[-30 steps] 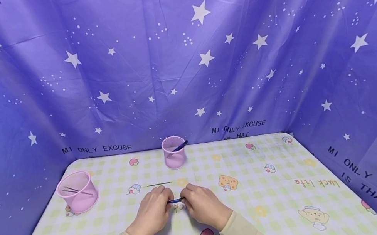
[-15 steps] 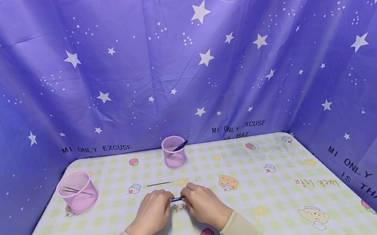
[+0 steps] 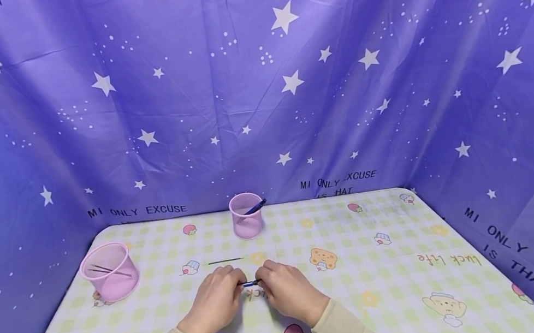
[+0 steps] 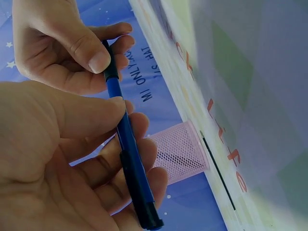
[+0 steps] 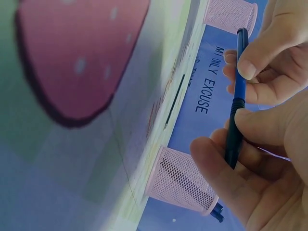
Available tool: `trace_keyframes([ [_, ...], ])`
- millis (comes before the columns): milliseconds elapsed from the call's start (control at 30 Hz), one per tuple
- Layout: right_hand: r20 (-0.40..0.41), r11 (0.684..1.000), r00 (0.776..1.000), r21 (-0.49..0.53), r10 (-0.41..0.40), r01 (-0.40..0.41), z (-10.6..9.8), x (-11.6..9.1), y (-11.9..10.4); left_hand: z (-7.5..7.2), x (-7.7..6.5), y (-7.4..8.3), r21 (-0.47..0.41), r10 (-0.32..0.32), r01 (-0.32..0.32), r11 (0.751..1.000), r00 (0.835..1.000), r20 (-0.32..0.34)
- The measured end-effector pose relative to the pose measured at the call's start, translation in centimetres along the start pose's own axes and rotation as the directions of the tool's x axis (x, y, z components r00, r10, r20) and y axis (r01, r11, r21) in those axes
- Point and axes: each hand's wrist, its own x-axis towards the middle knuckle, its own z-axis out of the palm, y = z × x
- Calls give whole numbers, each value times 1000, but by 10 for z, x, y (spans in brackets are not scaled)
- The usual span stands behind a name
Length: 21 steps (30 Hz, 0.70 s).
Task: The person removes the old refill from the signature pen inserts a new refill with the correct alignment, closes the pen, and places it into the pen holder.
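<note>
Both hands hold one blue pen (image 3: 249, 284) crosswise above the near middle of the table. In the left wrist view, my left hand (image 4: 72, 144) pinches the blue barrel between thumb and fingers, with the dark clip end lying over the curled fingers. My right hand (image 5: 269, 139) grips the pen's black ribbed end, thumb on top. From the head view, the left hand (image 3: 215, 299) and right hand (image 3: 288, 287) face each other with a short stretch of barrel showing between. A thin dark pen refill (image 3: 225, 260) lies on the tablecloth just beyond the left hand.
A pink mesh pen cup (image 3: 247, 223) at the back centre holds a dark blue pen (image 3: 255, 207). Another pink mesh cup (image 3: 117, 285) at the left holds thin dark refills (image 3: 105, 270). The checked tablecloth (image 3: 389, 284) meets a purple star curtain (image 3: 240, 109) behind.
The hands stay in nearly the same place on the pen, with only slight shifts of the left fingers and the pen between them. The cups and the loose refill have not moved.
</note>
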Motion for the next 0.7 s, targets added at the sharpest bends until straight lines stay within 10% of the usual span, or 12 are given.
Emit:
trace_keyframes([
  [700, -10, 1000, 1000, -21, -16, 16, 0, 0, -1, 3, 0, -1, 3, 12, -12, 1000, 1000, -24],
])
